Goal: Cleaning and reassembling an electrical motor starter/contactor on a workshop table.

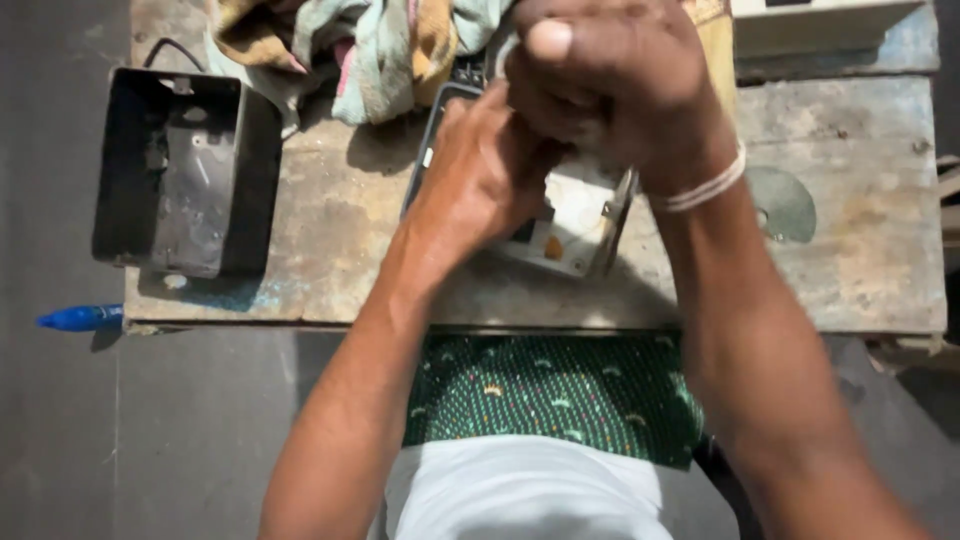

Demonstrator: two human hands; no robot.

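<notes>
While both hands press together over the white panel (575, 225) at mid-bench (860, 270), the left hand (480, 180) clasps its upper edge and the right hand (600, 85) is fisted above it; what the right grip holds I cannot tell. Left of the panel sits a black box (185, 170); behind it, rags (370, 50).

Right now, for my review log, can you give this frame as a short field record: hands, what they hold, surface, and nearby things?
left hand: presses on the white rectangular plate's near side
right hand: closed over the plate's top; white band on its wrist
white rectangular plate: tilted, partly hidden by both hands
worn wooden bench: holds the plate
black open metal box: at bench's left end
crumpled multicoloured cloth: behind the hands
blue pen: on the floor, left
</notes>
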